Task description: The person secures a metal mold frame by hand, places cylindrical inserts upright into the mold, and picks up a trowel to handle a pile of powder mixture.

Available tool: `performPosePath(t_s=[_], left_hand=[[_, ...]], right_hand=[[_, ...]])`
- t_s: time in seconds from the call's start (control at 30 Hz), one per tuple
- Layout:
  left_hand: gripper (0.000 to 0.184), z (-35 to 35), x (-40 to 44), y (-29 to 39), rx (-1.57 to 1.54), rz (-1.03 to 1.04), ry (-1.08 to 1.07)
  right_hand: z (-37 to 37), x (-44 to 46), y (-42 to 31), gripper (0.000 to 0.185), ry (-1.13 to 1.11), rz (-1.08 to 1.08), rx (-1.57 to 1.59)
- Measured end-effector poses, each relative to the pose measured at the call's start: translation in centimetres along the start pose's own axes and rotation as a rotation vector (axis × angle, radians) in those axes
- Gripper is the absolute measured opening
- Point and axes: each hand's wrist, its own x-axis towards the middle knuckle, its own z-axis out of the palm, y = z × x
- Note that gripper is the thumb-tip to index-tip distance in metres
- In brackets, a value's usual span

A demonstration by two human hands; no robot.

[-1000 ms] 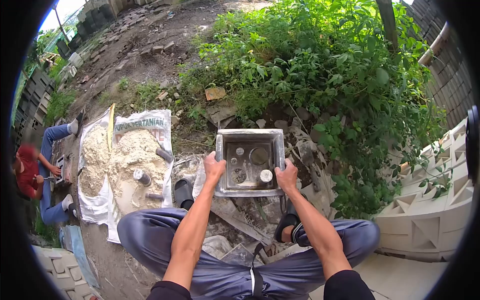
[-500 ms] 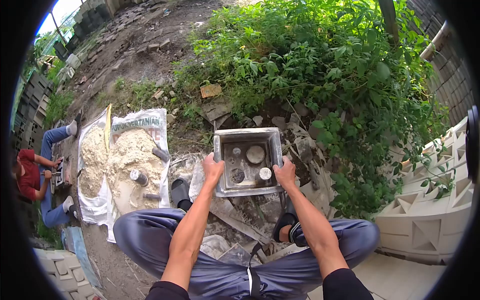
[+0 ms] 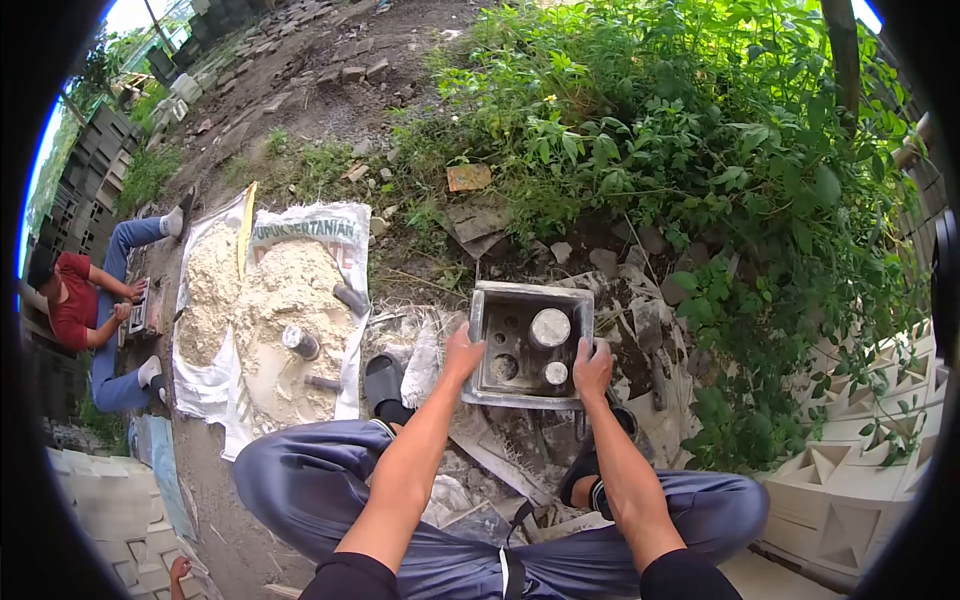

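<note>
A square grey metal box mould [image 3: 527,401] is between my two hands in front of my feet. My left hand [image 3: 463,356] grips its left wall, and my right hand [image 3: 593,371] holds the right wall near the front corner. Inside, a wide cylinder with a pale, dusty top [image 3: 550,328] stands beside a narrower cylinder [image 3: 556,373]. The inner floor has several round holes, one of them a larger hole [image 3: 503,367] at the front left. My palms are partly hidden by the walls.
Left of the box, a pale powder heap [image 3: 290,280] lies on an opened sack [image 3: 350,222] with several short cylinders on it. A co-worker in a red shirt [image 3: 72,300] sits farther left. Patterned pale blocks [image 3: 830,490] stand at right; leafy plants [image 3: 640,160] grow ahead.
My view has swung left, so the scene sits farther right. The wide cylinder now shows more of its side inside the box. Another person's hand has appeared at the lower left.
</note>
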Motion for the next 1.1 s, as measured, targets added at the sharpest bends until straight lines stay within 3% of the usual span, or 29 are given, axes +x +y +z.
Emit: performPosePath(t_s=[0.03,0.07,0.13,0.17,0.2,0.23,0.3,0.33,0.4,0.47,0.5,0.53,0.57,0.6,0.63,0.7,0.73,0.77,0.83,0.97,1.07,1.1], left_hand=[[0.046,-0.6,0.4,-0.6,0.076,-0.033,-0.149],[0.046,-2.0,1.2,-1.4,0.154,-0.08,-0.287],[0.039,-7.5,3.5,0.0,0.099,-0.326,-0.847],[0.037,-9.8,4.9,-0.8,0.185,-0.358,-0.844],[0.034,-13.2,5.9,0.4,0.327,-0.371,-0.795],[0.03,-16.0,7.4,-1.6,0.502,-0.132,-0.652],[0.026,-22.7,8.6,-0.7,0.887,-0.067,-0.375],[0.027,-25.4,11.3,-3.3,0.917,-0.192,-0.452],[0.016,-30.7,11.3,-0.5,1.018,-0.182,-0.456],[0.019,-34.0,10.3,1.0,0.933,-0.092,-0.333],[0.029,-35.3,9.1,1.2,0.696,-0.093,-0.262],[0.029,-35.8,8.6,-1.3,0.692,-0.109,-0.264],[0.041,-36.0,8.0,-4.5,0.649,-0.15,-0.202],[0.056,-36.0,7.1,-8.1,0.606,-0.194,-0.145],[0.056,-35.7,6.1,-11.9,0.605,-0.203,-0.151],[0.081,-34.0,3.2,-18.5,0.73,-0.19,-0.057],[0.081,-33.4,2.0,-19.7,0.727,-0.201,-0.072],[0.088,-32.8,1.0,-20.7,0.667,-0.213,-0.022],[0.097,-31.8,0.6,-21.8,0.582,-0.295,0.079],[0.091,-31.5,1.4,-23.1,0.32,-0.229,0.186],[0.082,-31.6,1.5,-22.2,0.333,-0.175,0.323],[0.078,-31.9,1.9,-21.7,0.319,-0.189,0.311]], right_hand=[[-0.7,0.9,-1.0,0.027,-0.018,-0.002,-0.045],[-0.7,1.3,-2.5,0.027,0.208,-0.081,-0.065],[-1.4,2.2,-6.1,0.025,0.286,-0.175,-0.143],[-0.6,2.8,-7.1,0.022,0.211,-0.239,-0.007],[0.2,2.8,-8.3,0.019,0.134,-0.293,0.121],[0.5,2.0,-11.2,0.015,0.039,-0.376,0.234],[2.7,-0.4,-15.9,0.009,-0.195,-0.492,0.389],[3.7,-1.8,-18.1,0.01,-0.316,-0.496,0.412],[8.1,-4.2,-20.5,0.013,-0.537,-0.47,0.478],[12.7,-7.2,-22.8,0.015,-0.629,-0.506,0.46],[15.1,-8.8,-24.1,0.017,-0.745,-0.397,0.51],[17.2,-10.4,-25.5,0.018,-0.833,-0.396,0.519],[18.9,-11.9,-26.5,0.02,-0.939,-0.381,0.476],[21.4,-13.6,-27.0,0.021,-0.952,-0.407,0.456],[23.9,-15.3,-27.2,0.023,-0.994,-0.44,0.479],[26.2,-17.7,-29.2,0.026,-1.104,-0.588,0.267],[26.7,-19.0,-30.1,0.027,-1.164,-0.639,0.162],[27.7,-20.6,-30.2,0.027,-1.176,-0.623,0.156],[30.4,-23.5,-29.2,0.034,-1.034,-0.904,0.078],[35.1,-26.2,-26.4,0.034,-0.872,-1.131,-0.136],[34.9,-23.5,-26.5,0.033,-0.97,-0.974,-0.101],[34.4,-21.9,-26.7,0.031,-0.867,-0.93,-0.047]])
